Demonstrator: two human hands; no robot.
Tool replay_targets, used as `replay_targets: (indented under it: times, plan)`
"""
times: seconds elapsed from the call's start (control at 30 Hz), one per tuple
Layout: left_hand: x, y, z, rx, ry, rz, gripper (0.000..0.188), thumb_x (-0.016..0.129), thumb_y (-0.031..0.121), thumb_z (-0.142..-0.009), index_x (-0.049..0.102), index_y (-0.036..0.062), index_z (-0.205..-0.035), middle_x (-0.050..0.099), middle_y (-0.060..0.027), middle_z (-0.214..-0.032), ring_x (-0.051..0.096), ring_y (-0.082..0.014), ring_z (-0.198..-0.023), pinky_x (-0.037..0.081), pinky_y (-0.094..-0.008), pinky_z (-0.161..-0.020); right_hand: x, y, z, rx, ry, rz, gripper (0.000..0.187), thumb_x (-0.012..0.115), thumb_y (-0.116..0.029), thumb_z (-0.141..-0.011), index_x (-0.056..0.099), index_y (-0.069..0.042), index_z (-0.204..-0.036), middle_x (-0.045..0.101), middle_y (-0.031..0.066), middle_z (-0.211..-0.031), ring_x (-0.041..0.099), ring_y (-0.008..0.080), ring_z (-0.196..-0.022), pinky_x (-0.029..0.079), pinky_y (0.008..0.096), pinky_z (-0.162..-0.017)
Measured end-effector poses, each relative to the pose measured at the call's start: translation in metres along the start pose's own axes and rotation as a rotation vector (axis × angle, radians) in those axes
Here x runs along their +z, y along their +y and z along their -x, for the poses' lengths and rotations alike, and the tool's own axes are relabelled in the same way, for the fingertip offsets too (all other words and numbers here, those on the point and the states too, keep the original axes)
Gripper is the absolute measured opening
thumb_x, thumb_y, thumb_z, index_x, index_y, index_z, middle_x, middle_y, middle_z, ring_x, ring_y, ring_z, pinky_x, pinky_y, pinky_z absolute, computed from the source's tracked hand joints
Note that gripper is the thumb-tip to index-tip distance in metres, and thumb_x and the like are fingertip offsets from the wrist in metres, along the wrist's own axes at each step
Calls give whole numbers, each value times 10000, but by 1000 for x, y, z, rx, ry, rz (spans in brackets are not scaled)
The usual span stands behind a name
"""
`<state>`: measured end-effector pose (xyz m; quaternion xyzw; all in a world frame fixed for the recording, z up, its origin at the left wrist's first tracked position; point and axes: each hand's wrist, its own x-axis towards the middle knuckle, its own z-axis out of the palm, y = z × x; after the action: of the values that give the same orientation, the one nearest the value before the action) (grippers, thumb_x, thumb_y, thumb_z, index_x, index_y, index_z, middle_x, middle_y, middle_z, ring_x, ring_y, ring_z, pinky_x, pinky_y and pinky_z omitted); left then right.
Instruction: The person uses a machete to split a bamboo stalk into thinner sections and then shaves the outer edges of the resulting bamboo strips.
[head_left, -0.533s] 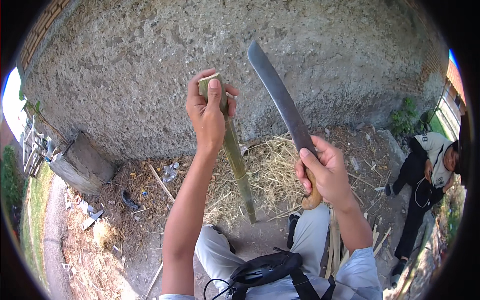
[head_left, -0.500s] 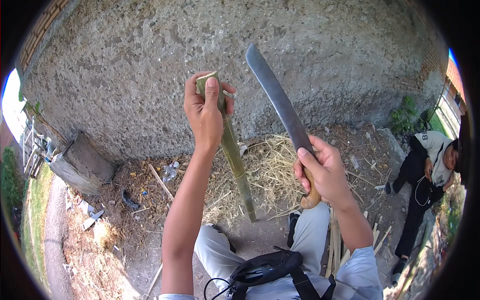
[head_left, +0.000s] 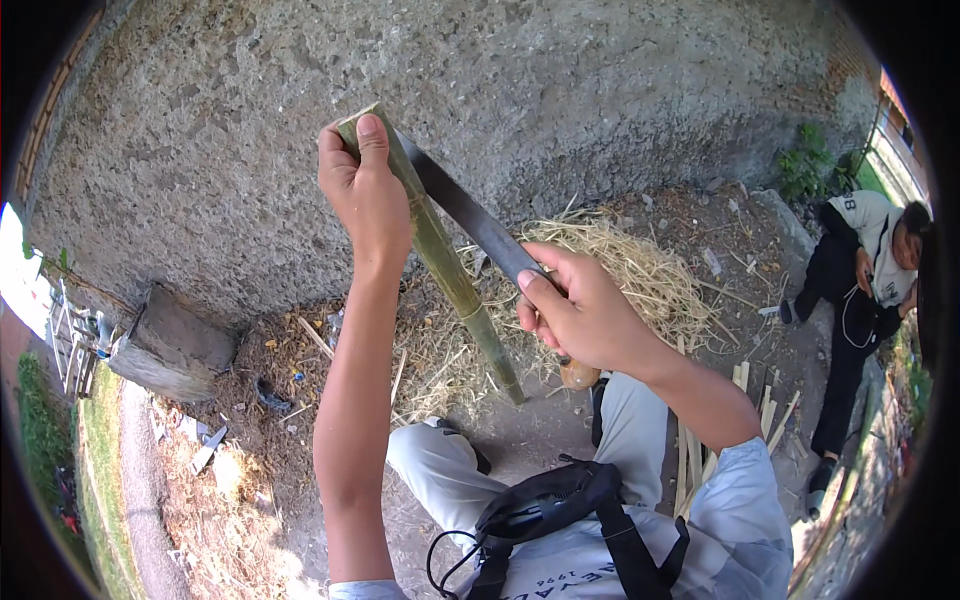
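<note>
My left hand [head_left: 368,200] is closed round the top of a green bamboo piece [head_left: 447,268], thumb pressed flat along its face. The bamboo slants down to the right, its lower end on or just above the ground between my feet. In my right hand [head_left: 580,312] is a machete [head_left: 480,222], gripped near where the dark blade meets the wooden handle. Its blade runs up and left, and the tip part passes behind the bamboo just below my left hand. Whether the edge touches the bamboo, I cannot tell.
A rough wall [head_left: 480,90] rises in front. Pale shavings [head_left: 640,270] are heaped at its foot. Split strips [head_left: 690,470] lie by my right leg. A concrete block [head_left: 180,340] stands left. Another person [head_left: 860,270] sits at the right.
The machete has swung left and tilted, from apart at the right to behind the bamboo. My left hand and the bamboo's top have shifted up and left in the view.
</note>
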<state>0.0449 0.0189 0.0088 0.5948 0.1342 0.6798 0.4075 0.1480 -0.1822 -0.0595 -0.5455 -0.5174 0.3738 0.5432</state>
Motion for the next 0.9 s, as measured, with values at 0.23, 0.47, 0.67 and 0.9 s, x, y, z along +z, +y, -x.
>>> replay_targets:
  times: [0.23,0.47,0.67,0.9]
  plan:
    - [3,13,-2,45,-44,-228,254,621,252,-1023,550,48,-891,485,44,-733,376,-44,-655,348,-245,-574,28,21,11,96,62,246,242,457,-156,-1044,571,3,-1188,563,47,-664,531,134,-538,434,323,-541]
    - [9,9,6,169,-55,-186,261,632,273,-1017,571,45,-906,508,35,-754,401,-53,-655,356,-241,-579,23,39,5,-41,81,155,274,457,-131,-1043,551,17,-1254,523,5,-689,456,68,-517,431,304,-512]
    - [11,12,14,77,-11,-17,280,612,303,-1029,578,47,-921,556,24,-793,435,-47,-681,378,-231,-615,17,29,11,4,60,328,274,462,-129,-1032,540,49,-1226,668,139,-822,653,216,-628,489,375,-599]
    - [13,16,23,135,-38,31,249,625,290,-1020,598,51,-956,661,-26,-883,495,-47,-719,417,-222,-651,23,55,13,93,32,396,254,461,-98,-1013,577,78,-1155,706,230,-980,722,325,-771,520,416,-672]
